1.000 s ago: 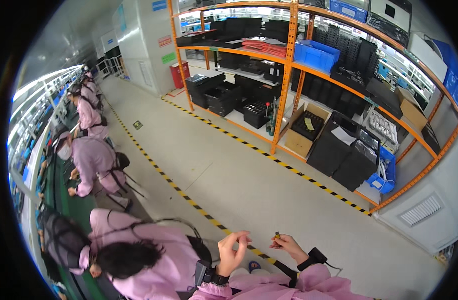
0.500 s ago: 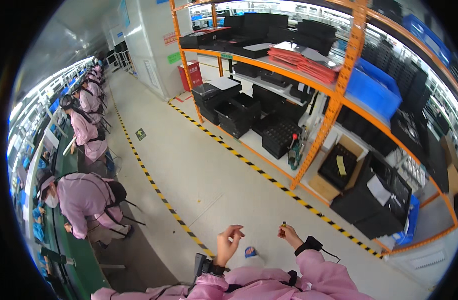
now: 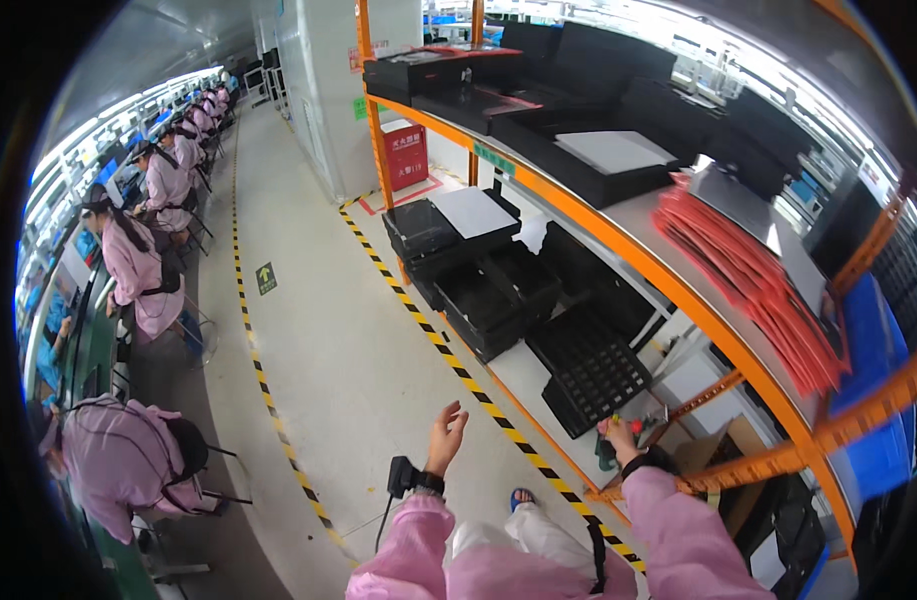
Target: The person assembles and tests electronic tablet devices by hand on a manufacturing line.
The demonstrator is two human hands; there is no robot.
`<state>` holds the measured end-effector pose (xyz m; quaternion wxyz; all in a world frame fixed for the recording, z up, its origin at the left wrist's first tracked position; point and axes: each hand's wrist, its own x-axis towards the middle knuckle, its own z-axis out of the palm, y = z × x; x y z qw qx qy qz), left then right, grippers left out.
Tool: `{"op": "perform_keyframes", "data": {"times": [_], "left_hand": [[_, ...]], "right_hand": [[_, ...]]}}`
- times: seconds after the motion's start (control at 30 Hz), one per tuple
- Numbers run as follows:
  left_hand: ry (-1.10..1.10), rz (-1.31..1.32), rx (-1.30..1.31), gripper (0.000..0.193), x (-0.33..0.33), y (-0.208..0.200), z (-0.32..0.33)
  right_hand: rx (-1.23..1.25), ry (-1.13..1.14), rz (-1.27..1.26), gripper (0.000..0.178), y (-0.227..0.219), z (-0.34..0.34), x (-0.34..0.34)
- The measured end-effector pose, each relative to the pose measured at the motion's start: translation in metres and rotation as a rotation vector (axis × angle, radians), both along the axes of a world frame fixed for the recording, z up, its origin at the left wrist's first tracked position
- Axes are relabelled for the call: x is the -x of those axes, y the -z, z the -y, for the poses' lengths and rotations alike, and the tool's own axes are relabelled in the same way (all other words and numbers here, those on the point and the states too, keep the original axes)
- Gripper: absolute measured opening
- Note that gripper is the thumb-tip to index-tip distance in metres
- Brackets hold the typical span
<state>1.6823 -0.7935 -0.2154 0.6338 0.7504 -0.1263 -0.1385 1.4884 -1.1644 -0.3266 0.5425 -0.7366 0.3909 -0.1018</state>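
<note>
My left hand (image 3: 445, 440) hangs over the aisle floor with its fingers loosely stretched, holding nothing. My right hand (image 3: 614, 434) is closed in a pinch on a small yellowish piece, too small to name. It is over the lower shelf edge, in front of a green bench tool (image 3: 606, 457) with a red knob (image 3: 636, 426). My hand covers much of that tool, and I cannot tell whether they touch. Just beyond lies a black tray (image 3: 588, 370) with rows of pockets.
An orange-framed rack (image 3: 668, 290) runs along my right, bearing black bins (image 3: 488, 300), red sheets (image 3: 748, 275) and a blue bin (image 3: 868, 340). Yellow-black tape (image 3: 458, 365) lines the floor. On the left, several people in pink sit along a green-topped line; the nearest person (image 3: 128, 465) bends over.
I have moved forward and closer to the rack. My right hand has gone from above the floor to the green tool, still pinching the small piece. My left hand's fingers have straightened.
</note>
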Motion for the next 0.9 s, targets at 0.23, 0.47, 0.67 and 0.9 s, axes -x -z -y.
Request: {"op": "perform_keyframes", "data": {"times": [0.23,0.47,0.67,0.9], "left_hand": [[-0.085,-0.229,-0.046,0.068,-0.182,0.119,0.081],[-0.114,-0.436,0.02,0.091,-0.315,0.243,0.15],[-0.178,-0.492,0.301,0.078,-0.382,0.278,0.205],[-0.434,-0.245,0.347,0.056,-0.383,0.289,0.241]], "right_hand": [[0.205,0.094,-0.116,0.02,0.004,0.091,-0.245],[0.471,0.129,-0.193,0.018,0.047,0.158,-0.434],[0.726,0.111,-0.178,0.017,0.104,0.24,-0.539],[0.794,-0.043,-0.143,0.017,0.182,0.33,-0.59]]}}
